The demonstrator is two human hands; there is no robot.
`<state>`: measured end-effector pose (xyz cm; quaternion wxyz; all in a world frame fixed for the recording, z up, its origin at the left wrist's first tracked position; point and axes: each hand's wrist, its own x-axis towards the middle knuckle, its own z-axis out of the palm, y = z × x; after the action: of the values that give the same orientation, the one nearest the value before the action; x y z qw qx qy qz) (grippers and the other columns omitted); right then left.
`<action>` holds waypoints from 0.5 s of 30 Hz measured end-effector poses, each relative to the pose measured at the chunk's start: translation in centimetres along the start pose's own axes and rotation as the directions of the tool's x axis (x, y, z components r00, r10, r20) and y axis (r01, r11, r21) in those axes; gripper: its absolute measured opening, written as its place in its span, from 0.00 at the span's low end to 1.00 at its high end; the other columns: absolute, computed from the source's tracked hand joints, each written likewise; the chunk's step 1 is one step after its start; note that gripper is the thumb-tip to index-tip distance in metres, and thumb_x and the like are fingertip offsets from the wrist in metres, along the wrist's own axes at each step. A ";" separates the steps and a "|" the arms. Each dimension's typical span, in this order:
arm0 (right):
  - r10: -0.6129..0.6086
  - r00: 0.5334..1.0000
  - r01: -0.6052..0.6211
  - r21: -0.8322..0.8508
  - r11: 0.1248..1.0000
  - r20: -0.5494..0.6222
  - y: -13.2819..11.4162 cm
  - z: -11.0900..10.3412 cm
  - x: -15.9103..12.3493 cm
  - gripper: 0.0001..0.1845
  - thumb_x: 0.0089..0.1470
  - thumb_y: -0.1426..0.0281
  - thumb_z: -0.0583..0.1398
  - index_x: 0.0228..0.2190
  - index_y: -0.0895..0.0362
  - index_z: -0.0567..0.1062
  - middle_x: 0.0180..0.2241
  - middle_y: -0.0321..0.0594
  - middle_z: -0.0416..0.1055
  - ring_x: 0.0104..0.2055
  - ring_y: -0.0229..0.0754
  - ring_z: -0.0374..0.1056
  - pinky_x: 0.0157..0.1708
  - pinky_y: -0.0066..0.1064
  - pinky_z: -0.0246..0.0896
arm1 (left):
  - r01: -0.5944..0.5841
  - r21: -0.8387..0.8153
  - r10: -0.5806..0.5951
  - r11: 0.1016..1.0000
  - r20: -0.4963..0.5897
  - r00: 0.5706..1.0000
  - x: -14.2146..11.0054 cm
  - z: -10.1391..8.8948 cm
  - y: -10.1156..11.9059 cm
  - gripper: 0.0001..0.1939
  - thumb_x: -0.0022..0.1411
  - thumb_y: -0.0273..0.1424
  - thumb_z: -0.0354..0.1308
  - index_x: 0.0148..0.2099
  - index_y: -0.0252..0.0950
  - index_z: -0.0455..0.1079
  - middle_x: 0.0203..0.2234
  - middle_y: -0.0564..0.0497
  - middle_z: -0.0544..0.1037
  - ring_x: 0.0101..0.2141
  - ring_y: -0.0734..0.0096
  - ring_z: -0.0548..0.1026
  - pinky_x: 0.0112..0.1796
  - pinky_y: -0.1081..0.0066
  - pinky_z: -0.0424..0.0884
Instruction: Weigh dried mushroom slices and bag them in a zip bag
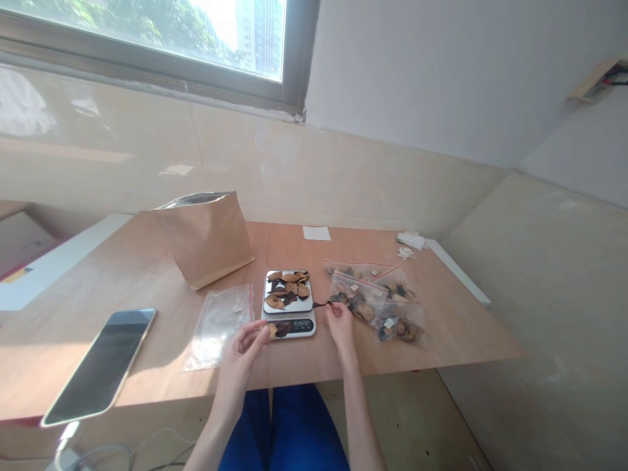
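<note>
Head view, looking forward and down, shows two bare hands at a small white scale [304,315] on a wooden table [343,363]. The left hand [246,343] is at the scale's front left corner, thumb and fingers pinched together on a brown-and-dark dried piece [280,329]. That piece sticks out to the right from the fingertips and, as seen from above, covers the left part of the display [300,325]; whether it touches the panel I cannot tell. The right hand [341,324] is just beside the scale's right side, its thumb and fingertips closed on the end of a thin dark strip [321,305]. The strip lies to the left of those fingertips and points toward the right edge of the weighing plate.

On the plate, beyond both hands and between them, several dried slices [289,288] are spread out, some tan, some almost black. Right of the scale and near the right hand, filled zip bags [375,297] with red seal lines overlap one another, with similar pieces inside. A flat clear bag [218,333] bearing a small label lies just left of the scale, next to the left hand. Behind it stands a brown paper pouch [206,239] with its top open. A phone [101,366] lies farther left. White paper [316,233] rests near the wall, and crumpled tissue [405,253] is at the far right.
</note>
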<state>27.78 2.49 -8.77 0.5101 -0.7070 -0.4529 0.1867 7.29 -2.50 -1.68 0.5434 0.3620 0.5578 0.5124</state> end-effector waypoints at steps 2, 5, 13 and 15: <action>-0.027 0.996 0.018 -0.091 0.996 -0.090 -0.7 -1.0 -0.1 0.14 0.51 0.63 0.53 0.34 0.60 0.70 0.30 0.49 0.71 0.34 0.48 0.68 0.35 0.39 0.63 | -0.005 -0.006 0.005 1.000 -0.004 1.000 0.0 0.0 -0.1 0.27 0.41 0.48 0.64 0.38 0.33 0.72 0.31 0.45 0.79 0.36 0.61 0.76 0.35 0.67 0.72; -0.169 0.975 0.109 -0.344 0.933 -0.148 -3.0 -1.2 -0.4 0.20 0.53 0.67 0.53 0.45 0.63 0.68 0.41 0.58 0.67 0.44 0.56 0.64 0.42 0.46 0.58 | -0.003 -0.011 0.003 1.000 -0.026 1.000 -0.1 0.2 -0.2 0.27 0.41 0.48 0.64 0.38 0.34 0.73 0.33 0.45 0.79 0.37 0.60 0.76 0.35 0.67 0.72; -0.460 0.765 0.631 -0.384 0.674 0.451 -6.9 1.0 -1.7 0.17 0.58 0.70 0.51 0.45 0.46 0.73 0.56 0.43 0.58 0.53 0.53 0.57 0.48 0.48 0.55 | -0.009 -0.014 0.008 1.000 -0.064 0.998 -0.2 0.3 0.1 0.29 0.40 0.50 0.63 0.39 0.33 0.72 0.33 0.44 0.79 0.37 0.60 0.76 0.35 0.67 0.71; -0.444 0.772 0.622 -0.398 0.674 0.454 -6.4 0.4 -1.9 0.16 0.58 0.70 0.51 0.44 0.46 0.73 0.55 0.43 0.59 0.52 0.52 0.57 0.48 0.47 0.55 | -0.014 0.011 0.014 1.000 -0.073 0.997 -0.1 0.1 0.3 0.29 0.41 0.50 0.63 0.40 0.33 0.71 0.33 0.44 0.79 0.37 0.59 0.76 0.33 0.67 0.71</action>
<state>23.58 1.62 -3.58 0.2475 -0.6122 -0.7509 0.0075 7.32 -2.55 -1.37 0.5172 0.3497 0.5774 0.5262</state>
